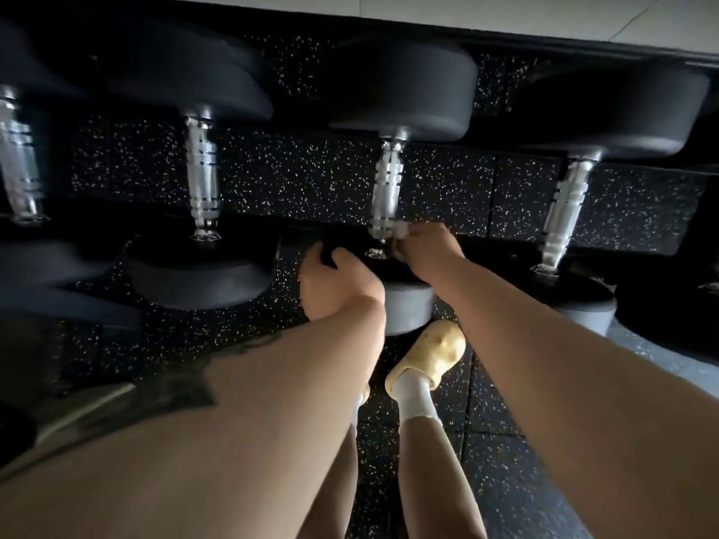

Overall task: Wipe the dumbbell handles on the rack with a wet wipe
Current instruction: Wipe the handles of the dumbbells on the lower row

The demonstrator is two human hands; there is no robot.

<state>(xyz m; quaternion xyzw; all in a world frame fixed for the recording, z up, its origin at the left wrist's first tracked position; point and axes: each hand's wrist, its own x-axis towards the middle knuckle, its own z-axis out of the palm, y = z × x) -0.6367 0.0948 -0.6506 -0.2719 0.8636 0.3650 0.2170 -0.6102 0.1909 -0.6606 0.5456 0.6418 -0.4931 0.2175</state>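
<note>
Four handles show; the centre handle (387, 188) runs toward the frame's top. Right hand (424, 247) pinches the wipe (400, 229) at its near end; left hand (336, 282) grips the near head (408, 309).

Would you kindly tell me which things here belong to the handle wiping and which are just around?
In use: wet wipe, right hand, left hand, dumbbell handle, the other handles.
Around: yellow shoe, speckled floor.
</note>
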